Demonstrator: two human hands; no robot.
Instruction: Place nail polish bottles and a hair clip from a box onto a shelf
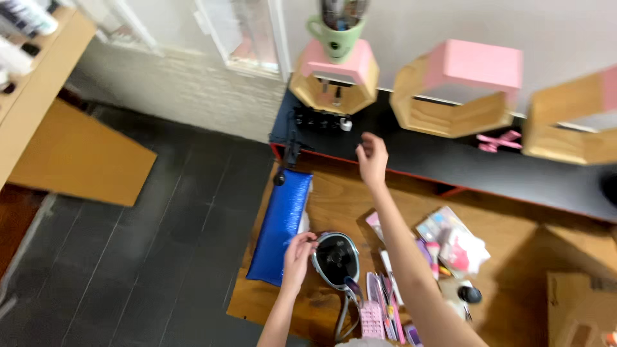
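Head view, near to far. At the table's (514, 257) near edge lie a pink case (371, 319) and a row of slim tools (385, 299), too blurred to identify.

Just beyond, the left hand (297, 252) rests on the left rim of a round mirror (336, 257), fingers curled loosely against the frame; whether they actually pinch it cannot be told. The mirror lies face up on the wood, its grey handle (342, 315) trailing toward the viewer. Judged from its look, it is rigid, fairly light, smooth at the rim and breakable across the glass; the handle or the frame edge offers the safest hold, with the fingers kept off the glass.

Left of the mirror, touching the table's left edge, lies a blue pouch (281, 225), probably soft and limp, best lifted along a long side.

Right of the arm sits a heap of small packets (450, 241) and a black-capped bottle (468, 294).

Farther out, the right hand (373, 157) is raised over the black shelf (450, 164), fingertips drawn together and apparently empty.

Farthest are three hexagonal wooden boxes (463, 96) with pink tops; a green mug (335, 35) stands on the left one.
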